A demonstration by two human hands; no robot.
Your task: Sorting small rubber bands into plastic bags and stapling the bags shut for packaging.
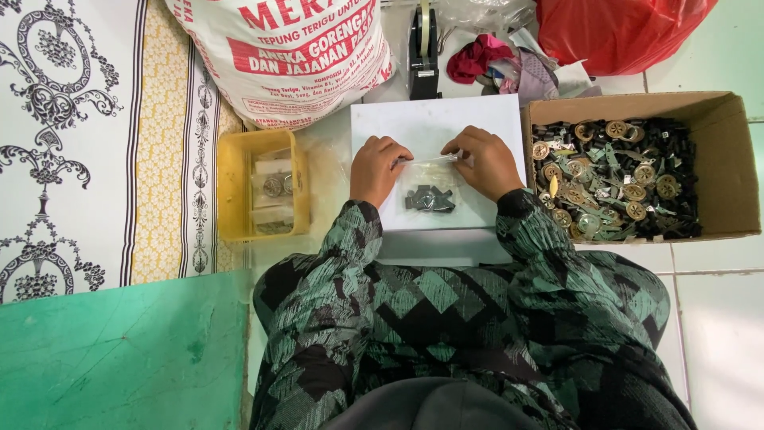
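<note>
Nearest the camera lies the person's lap, covered in a soft garment (pixel 446 318) with a green-and-black diamond print; its sleeves run up to both wrists. The left hand (pixel 379 169) and the right hand (pixel 482 162) rest on a flat, white, rectangular box (pixel 446 119) that sits on the tiled floor (pixel 716 310). Both hands are closed in a pinch on the top edge of a small clear plastic bag (pixel 430 187), one hand at each upper corner, a short way apart. The bag lies flat on the white box between the hands and holds a cluster of small dark metal parts (pixel 430 199), irregular in shape. Just right of the white box stands an open brown cardboard box (pixel 736 159), filled with loose hardware (pixel 617 179): round brass-coloured discs, dark strips and greenish pieces. Left of the white box is a yellow plastic tray (pixel 231 199) with upright walls, containing further clear filled bags. Behind the tray leans a woven white sack (pixel 286 56) with red print. A black tape dispenser (pixel 423 48) stands upright behind the white box, beside crumpled cloth scraps (pixel 501 68) and a glossy red plastic bag (pixel 621 32). A green sheet (pixel 119 358) lies at lower left, below a patterned mat (pixel 72 135).
</note>
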